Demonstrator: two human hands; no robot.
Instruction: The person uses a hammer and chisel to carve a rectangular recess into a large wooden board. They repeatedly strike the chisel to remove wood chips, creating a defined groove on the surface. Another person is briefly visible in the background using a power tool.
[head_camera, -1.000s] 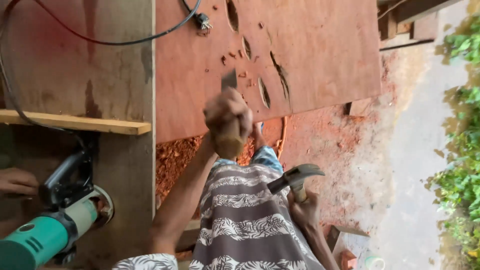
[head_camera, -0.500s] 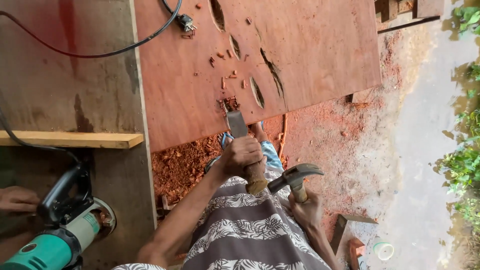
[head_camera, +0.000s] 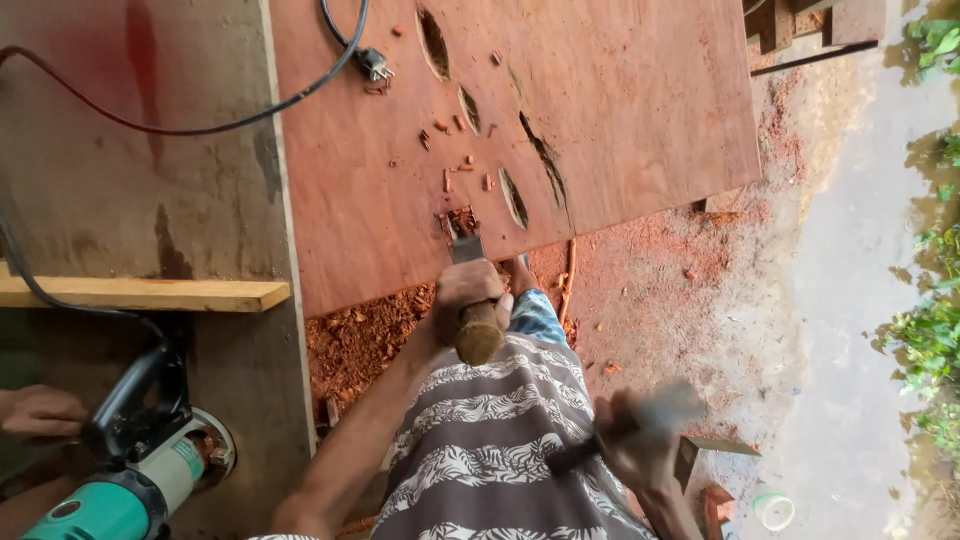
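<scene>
One reddish plywood sheet bearing five elongated cut slots. One chisel, one hammer, blurred. One green power tool with one black cable nearby, ending in one plug. One pale wooden plank. Three hands in view: the left hand and right hand of the person, and one hand of another person. One small round white container. Wood chips: too many to count.
</scene>
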